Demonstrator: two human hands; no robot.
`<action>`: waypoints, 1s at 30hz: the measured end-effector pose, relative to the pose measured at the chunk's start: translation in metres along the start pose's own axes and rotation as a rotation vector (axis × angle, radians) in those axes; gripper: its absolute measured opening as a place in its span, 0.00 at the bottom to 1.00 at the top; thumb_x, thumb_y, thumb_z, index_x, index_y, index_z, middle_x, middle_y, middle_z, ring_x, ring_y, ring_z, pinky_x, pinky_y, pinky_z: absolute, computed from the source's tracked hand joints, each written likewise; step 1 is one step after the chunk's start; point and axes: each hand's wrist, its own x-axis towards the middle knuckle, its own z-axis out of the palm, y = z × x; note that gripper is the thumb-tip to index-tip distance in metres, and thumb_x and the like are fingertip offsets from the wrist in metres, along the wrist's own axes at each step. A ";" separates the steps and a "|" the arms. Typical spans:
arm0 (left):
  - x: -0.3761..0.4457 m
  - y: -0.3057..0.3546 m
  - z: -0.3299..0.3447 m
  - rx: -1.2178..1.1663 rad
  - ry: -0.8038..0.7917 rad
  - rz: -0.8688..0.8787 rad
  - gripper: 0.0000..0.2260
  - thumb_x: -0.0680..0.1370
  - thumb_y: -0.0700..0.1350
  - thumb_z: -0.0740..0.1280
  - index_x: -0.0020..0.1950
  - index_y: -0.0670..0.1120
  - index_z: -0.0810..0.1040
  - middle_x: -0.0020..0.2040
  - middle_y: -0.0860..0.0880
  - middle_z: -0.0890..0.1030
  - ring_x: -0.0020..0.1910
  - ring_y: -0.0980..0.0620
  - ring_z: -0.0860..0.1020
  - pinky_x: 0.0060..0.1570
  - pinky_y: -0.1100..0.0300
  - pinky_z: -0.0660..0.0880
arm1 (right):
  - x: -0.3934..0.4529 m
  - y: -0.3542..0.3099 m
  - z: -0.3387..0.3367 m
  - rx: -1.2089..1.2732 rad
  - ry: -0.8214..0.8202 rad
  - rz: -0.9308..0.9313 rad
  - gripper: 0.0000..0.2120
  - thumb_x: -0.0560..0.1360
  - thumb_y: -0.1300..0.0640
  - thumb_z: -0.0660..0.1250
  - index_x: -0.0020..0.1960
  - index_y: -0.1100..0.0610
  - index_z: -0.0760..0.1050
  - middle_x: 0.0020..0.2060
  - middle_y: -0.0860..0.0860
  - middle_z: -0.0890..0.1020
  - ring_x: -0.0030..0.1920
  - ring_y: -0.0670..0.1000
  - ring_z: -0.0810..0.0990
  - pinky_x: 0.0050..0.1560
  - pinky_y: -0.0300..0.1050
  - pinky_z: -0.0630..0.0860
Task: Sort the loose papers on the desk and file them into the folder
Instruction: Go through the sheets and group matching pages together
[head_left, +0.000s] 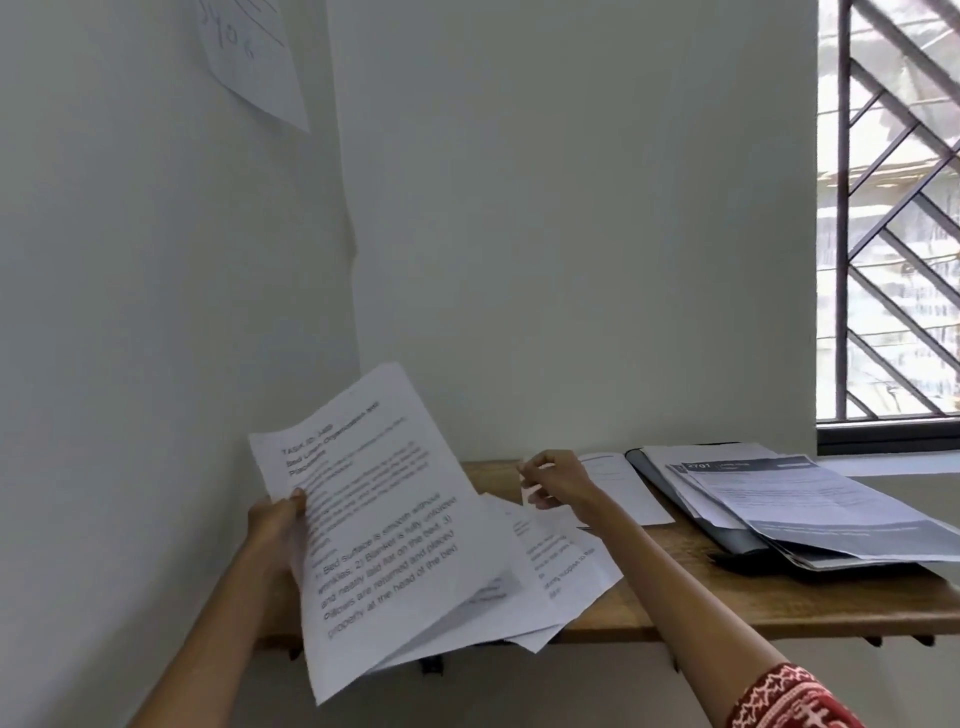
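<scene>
The left hand (275, 519) grips a raised sheaf of white printed papers (384, 525); the right hand (553, 480) pinches a small white slip (525, 486) above the wooden desk (727, 597), near the open grey folder (675, 493).

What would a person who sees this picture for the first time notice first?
Probably the sheaf of printed papers that the left hand holds up at the near left, tilted over the wooden desk. Next, the right hand at the desk's middle, pinching a small slip of paper. At the right, under the barred window, an open folder lies loaded with sheets.
</scene>
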 end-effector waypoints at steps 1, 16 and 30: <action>0.006 -0.005 -0.014 0.033 0.012 -0.047 0.13 0.79 0.38 0.62 0.62 0.35 0.72 0.60 0.40 0.76 0.58 0.42 0.75 0.59 0.51 0.71 | 0.000 0.005 0.001 -0.095 0.000 0.035 0.07 0.74 0.59 0.70 0.44 0.63 0.76 0.37 0.57 0.80 0.28 0.50 0.76 0.29 0.39 0.76; -0.014 -0.022 -0.050 0.277 0.005 -0.077 0.14 0.80 0.36 0.61 0.63 0.32 0.70 0.61 0.34 0.75 0.50 0.43 0.73 0.57 0.48 0.70 | -0.013 0.031 0.055 -0.832 -0.050 0.227 0.36 0.67 0.44 0.75 0.67 0.59 0.65 0.62 0.54 0.75 0.62 0.54 0.75 0.60 0.46 0.72; -0.030 -0.015 -0.033 0.169 -0.045 -0.039 0.14 0.81 0.36 0.59 0.64 0.30 0.69 0.38 0.45 0.73 0.39 0.46 0.73 0.46 0.54 0.70 | -0.004 0.047 0.017 -0.109 0.338 -0.018 0.02 0.73 0.61 0.67 0.45 0.58 0.78 0.42 0.53 0.82 0.44 0.55 0.82 0.45 0.48 0.77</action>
